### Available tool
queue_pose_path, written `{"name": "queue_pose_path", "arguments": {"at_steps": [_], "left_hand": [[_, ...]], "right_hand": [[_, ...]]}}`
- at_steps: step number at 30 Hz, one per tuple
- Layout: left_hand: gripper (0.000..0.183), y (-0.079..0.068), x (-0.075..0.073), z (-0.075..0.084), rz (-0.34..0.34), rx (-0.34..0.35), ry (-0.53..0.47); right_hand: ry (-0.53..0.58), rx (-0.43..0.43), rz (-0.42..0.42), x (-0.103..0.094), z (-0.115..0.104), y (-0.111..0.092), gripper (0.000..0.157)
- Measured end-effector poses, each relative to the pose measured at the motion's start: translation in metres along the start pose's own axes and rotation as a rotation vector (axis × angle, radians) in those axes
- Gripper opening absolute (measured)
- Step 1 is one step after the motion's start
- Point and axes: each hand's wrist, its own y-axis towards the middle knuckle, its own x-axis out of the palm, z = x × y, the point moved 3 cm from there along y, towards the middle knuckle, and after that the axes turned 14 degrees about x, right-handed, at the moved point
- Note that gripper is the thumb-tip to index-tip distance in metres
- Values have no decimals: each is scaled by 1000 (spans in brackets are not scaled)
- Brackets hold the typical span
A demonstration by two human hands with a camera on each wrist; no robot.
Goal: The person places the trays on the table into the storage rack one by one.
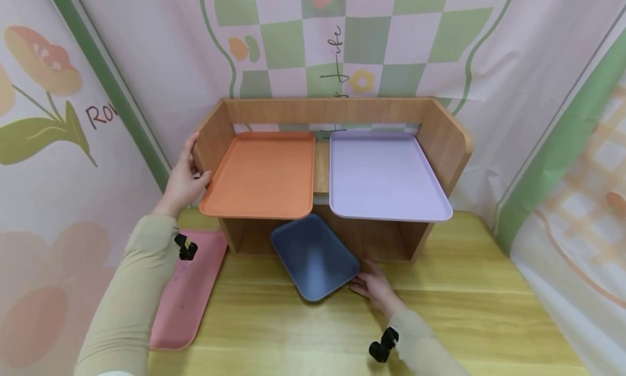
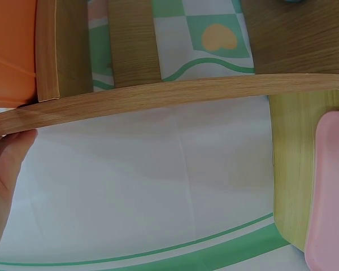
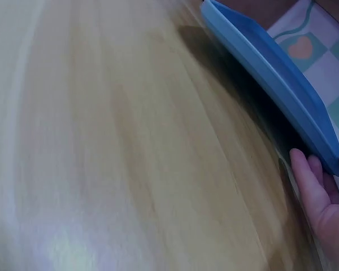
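From my end, the right hand (image 1: 375,286) has a narrow grip on a corner of the blue rectangular tray (image 1: 315,259), thumb over the rim and fingers beneath. That tray sits askew and tilted before the lower compartment (image 1: 386,240) of the wooden desktop shelf (image 1: 320,111); I cannot tell whether its far corner is inside. My left hand (image 1: 183,183) grips the shelf's left side panel, thumb on the inner side, just beside the orange tray (image 1: 266,175).

The shelf's upper tier carries two trays side by side, the orange one at left and the lavender tray (image 1: 386,175) at right, both jutting past its front edge. The pink tray (image 1: 193,294) lies on the wood-grain surface (image 1: 274,332), left of the shelf and partly behind my left sleeve.

For writing, I read "RO" (image 1: 100,116) on the left curtain (image 1: 49,202), the next letter cut off by a fold. Sideways cursive script (image 1: 337,55) on the checked backdrop (image 1: 283,39) seems to include "Life"; the shelf hides part of it.
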Motion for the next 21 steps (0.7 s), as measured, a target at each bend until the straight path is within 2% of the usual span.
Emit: {"name": "queue_pose_path", "arguments": {"at_steps": [6, 14, 21], "left_hand": [[87, 0, 0, -1, 1, 0, 2], [87, 1, 1, -3, -5, 10, -3], [88, 1, 1, -4, -1, -5, 0]], "right_hand": [[3, -11, -8, 9, 2, 3, 54], [82, -20, 7, 43, 12, 5, 51], [142, -14, -101, 77, 21, 8, 51]]}}
